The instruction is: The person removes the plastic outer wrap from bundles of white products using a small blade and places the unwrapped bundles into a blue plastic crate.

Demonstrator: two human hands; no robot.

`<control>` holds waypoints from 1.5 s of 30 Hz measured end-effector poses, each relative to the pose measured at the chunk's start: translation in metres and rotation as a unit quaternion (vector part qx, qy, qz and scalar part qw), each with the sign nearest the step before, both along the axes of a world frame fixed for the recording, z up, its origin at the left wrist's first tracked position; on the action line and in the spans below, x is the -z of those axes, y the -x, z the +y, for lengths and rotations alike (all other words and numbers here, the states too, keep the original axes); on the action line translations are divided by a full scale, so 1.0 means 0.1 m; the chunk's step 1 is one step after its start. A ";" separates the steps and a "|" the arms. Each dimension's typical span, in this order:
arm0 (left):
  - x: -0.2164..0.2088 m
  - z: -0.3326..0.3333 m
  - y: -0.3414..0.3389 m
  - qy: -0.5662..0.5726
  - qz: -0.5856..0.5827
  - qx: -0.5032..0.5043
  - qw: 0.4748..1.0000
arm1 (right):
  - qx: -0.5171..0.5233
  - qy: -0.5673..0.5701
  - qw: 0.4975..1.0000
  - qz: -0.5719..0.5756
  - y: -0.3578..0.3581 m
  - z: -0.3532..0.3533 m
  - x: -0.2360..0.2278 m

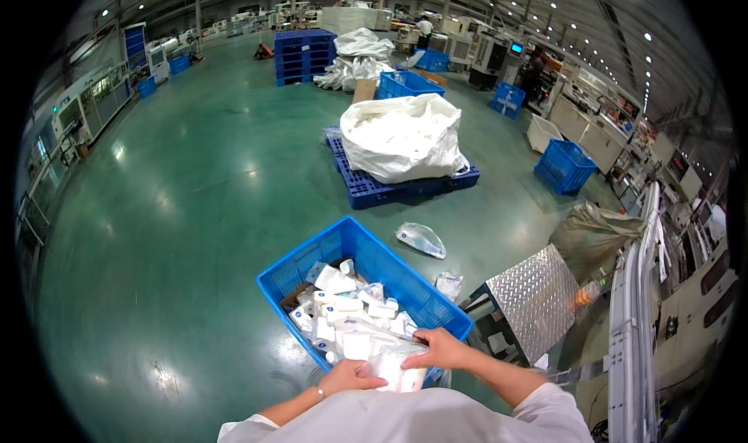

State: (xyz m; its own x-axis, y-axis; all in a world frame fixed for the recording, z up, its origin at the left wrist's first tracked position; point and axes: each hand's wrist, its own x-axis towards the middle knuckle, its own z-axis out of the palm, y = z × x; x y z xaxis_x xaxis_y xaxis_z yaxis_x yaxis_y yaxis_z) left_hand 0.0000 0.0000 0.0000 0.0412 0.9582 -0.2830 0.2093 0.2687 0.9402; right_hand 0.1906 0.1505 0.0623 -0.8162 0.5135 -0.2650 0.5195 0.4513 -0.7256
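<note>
Both my hands are closed on a clear plastic package (pixel 397 369) with white contents, at the near edge of a blue crate. My left hand (pixel 348 376) pinches its left side, thumb on top. At its upper right side my right hand (pixel 442 349) grips with the thumb across the plastic. Glare hides what exactly is inside. Below and beyond my hands, the blue plastic crate (pixel 292 261) holds many white packets and rolls in clear wrapping (pixel 343 303), lying in a loose jumble.
A clear plastic bag (pixel 421 240) lies on the green floor just past the crate. Farther off, a large white sack (pixel 401 151) full of white pieces sits on a blue pallet (pixel 362 190). To the right stand a diamond-plate metal step (pixel 534 303) and a machine with rails (pixel 627 326).
</note>
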 end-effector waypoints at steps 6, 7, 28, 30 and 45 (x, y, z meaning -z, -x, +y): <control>0.11 -0.15 0.02 -0.036 0.033 -0.047 0.998 | 0.122 -0.213 0.958 0.150 -0.02 -0.30 0.40; 0.14 -0.15 -0.02 -0.006 0.011 -0.066 0.998 | 0.141 -0.220 0.955 0.138 -0.04 -0.31 0.51; 0.78 0.38 -0.11 -0.047 0.244 -0.353 0.902 | 0.067 -0.178 0.978 -0.089 0.54 -0.45 0.95; 0.76 0.32 -0.08 -0.074 0.245 -0.334 0.907 | 0.113 -0.148 0.980 -0.064 0.58 -0.41 0.97; 1.80 -0.47 0.63 0.244 -0.486 -0.411 0.732 | 0.138 0.339 0.855 0.367 0.63 -0.31 0.00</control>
